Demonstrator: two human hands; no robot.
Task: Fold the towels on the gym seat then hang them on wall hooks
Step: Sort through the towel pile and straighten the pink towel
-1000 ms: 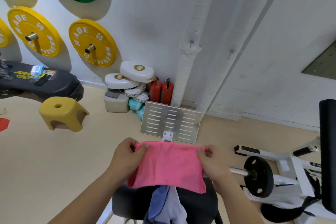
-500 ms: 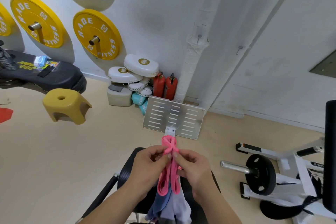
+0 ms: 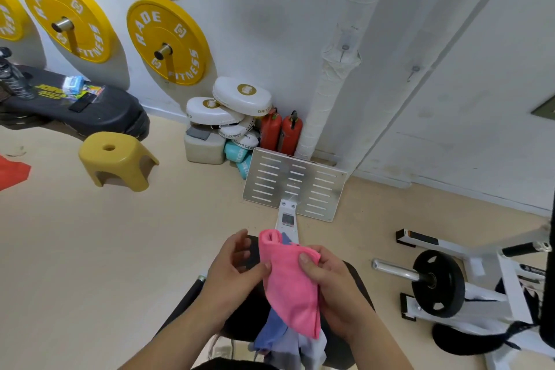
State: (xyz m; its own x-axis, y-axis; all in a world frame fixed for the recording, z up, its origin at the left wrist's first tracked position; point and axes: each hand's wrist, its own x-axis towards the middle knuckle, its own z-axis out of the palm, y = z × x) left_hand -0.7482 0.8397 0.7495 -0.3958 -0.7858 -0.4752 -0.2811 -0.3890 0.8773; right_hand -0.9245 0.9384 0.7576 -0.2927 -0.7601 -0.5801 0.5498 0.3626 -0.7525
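Pink towel [image 3: 292, 282] folded narrow, held just above gym seat [image 3: 354, 279] | my right hand [image 3: 333, 282] pinches its top edge, left hand [image 3: 237, 267] half-open, fingertips touching its side | blue and white towels [image 3: 282, 342] still unfolded on seat | wall hooks [image 3: 415, 70] far beyond seat, bare | early stage.

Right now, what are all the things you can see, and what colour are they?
pink towel: 1, pink, folded, held in both hands above the seat
other towels: several, blue and pale, heaped on the seat; number unclear
gym seat: 1, black, under the towels
weight plates: yellow ones plus a green one, on the wall
stool: 1, yellow, on the floor
fire extinguishers: 2, red, by the wall
metal plate: 1, silver, slotted, ahead of the seat
wall hooks: 2, metal, on the white wall
left hand: fingers loose, thumb on the towel
right hand: pinching the towel
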